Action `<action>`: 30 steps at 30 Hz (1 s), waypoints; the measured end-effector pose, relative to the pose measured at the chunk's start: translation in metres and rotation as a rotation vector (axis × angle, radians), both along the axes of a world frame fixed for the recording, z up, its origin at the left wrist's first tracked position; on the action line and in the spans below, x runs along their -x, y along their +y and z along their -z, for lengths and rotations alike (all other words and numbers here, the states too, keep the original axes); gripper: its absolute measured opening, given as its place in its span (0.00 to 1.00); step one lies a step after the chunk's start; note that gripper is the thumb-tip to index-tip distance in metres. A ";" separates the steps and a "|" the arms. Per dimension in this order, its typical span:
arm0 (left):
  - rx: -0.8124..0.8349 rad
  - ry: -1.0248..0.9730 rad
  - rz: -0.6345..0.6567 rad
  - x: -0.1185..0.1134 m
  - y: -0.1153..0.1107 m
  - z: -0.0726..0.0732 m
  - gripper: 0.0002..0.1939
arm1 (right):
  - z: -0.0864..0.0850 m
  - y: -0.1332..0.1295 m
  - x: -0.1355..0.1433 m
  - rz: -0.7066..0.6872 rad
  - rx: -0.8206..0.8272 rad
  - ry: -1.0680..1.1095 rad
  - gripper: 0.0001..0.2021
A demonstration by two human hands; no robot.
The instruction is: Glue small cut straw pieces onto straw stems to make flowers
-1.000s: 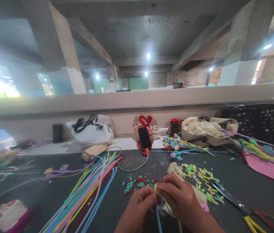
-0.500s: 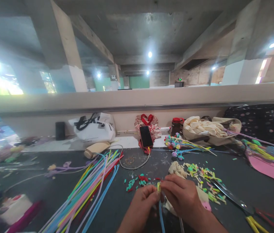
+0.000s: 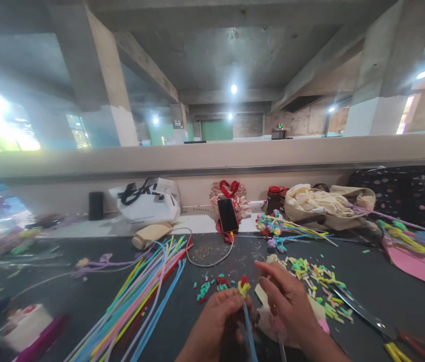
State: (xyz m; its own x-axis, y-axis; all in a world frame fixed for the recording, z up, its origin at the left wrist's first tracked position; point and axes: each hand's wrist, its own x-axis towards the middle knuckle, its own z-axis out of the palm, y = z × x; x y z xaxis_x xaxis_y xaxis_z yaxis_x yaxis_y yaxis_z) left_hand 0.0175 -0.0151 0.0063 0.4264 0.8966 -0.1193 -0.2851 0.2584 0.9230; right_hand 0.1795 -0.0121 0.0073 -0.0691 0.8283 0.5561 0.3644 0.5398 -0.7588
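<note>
A blue stem [image 3: 249,329] topped by a small yellow and red flower head [image 3: 243,285] stands between the hands. My left hand [image 3: 222,317] pinches it just below the head. To its right, my right hand [image 3: 286,299] is apart from the flower, its index finger stretched forward; a thin clear rod [image 3: 282,351] shows beneath this hand, and whether the lower fingers hold it is hidden. Small green and red pieces [image 3: 212,287] lie beyond the left hand. Yellow and green pieces [image 3: 320,281] are scattered past the right hand, near a cream cloth [image 3: 263,296] partly under it.
Long coloured pipe cleaners [image 3: 140,301] lie at left. Scissors [image 3: 363,311] lie at right. A phone [image 3: 228,216] with a cable leans on a red patterned bag at the back, near finished flowers [image 3: 275,229], a white bag [image 3: 148,201] and a bottle [image 3: 275,198].
My right hand has moved off the flower head and its index finger has straightened. Red now shows on top of the yellow. My left hand still holds the stem.
</note>
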 end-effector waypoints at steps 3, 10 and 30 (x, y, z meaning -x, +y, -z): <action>0.016 -0.034 0.049 -0.002 -0.004 -0.007 0.13 | 0.007 0.003 0.009 -0.179 0.331 0.254 0.14; 0.040 -0.131 0.195 -0.008 -0.002 0.001 0.15 | 0.023 0.007 0.020 -0.371 0.499 0.439 0.15; 0.218 -0.194 0.192 -0.004 -0.006 -0.002 0.17 | 0.009 0.005 0.013 -0.276 0.152 0.064 0.10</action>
State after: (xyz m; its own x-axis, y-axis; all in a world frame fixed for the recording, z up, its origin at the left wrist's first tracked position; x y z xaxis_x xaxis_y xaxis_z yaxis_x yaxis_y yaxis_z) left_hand 0.0213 -0.0215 0.0083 0.6180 0.7605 -0.1992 -0.3773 0.5092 0.7735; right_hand 0.1670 -0.0073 -0.0020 -0.2718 0.8570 0.4377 0.1685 0.4902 -0.8552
